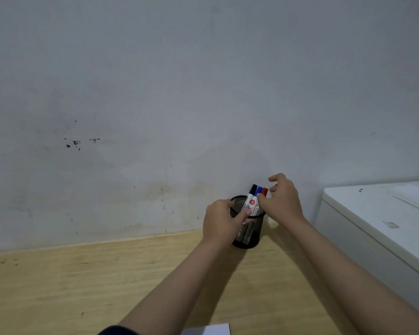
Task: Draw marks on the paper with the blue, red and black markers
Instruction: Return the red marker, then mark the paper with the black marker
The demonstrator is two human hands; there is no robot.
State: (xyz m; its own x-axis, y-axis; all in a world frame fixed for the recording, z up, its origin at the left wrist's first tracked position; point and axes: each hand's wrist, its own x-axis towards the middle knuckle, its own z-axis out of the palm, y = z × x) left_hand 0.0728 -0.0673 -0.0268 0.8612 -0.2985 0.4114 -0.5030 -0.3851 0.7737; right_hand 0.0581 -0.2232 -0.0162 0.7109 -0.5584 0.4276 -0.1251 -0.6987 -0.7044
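A black mesh pen holder (pixel 249 234) stands on the wooden desk by the wall. Three markers stick up from it: a black-capped marker (pixel 253 189), a blue-capped marker (pixel 259 190) and a red-capped marker (pixel 265 191). My left hand (pixel 219 221) grips the holder's left side, thumb over the rim. My right hand (pixel 282 201) hovers at the marker tops, fingers spread, thumb and fingertips touching around the red and blue caps; whether it grips one is unclear. A corner of white paper (pixel 215 330) shows at the bottom edge.
The wooden desk (pixel 82 286) meets a stained grey wall (pixel 155 117) just behind the holder. A white cabinet or appliance (pixel 377 221) stands at the right, higher than the desk. A dark sleeve shows at the bottom edge.
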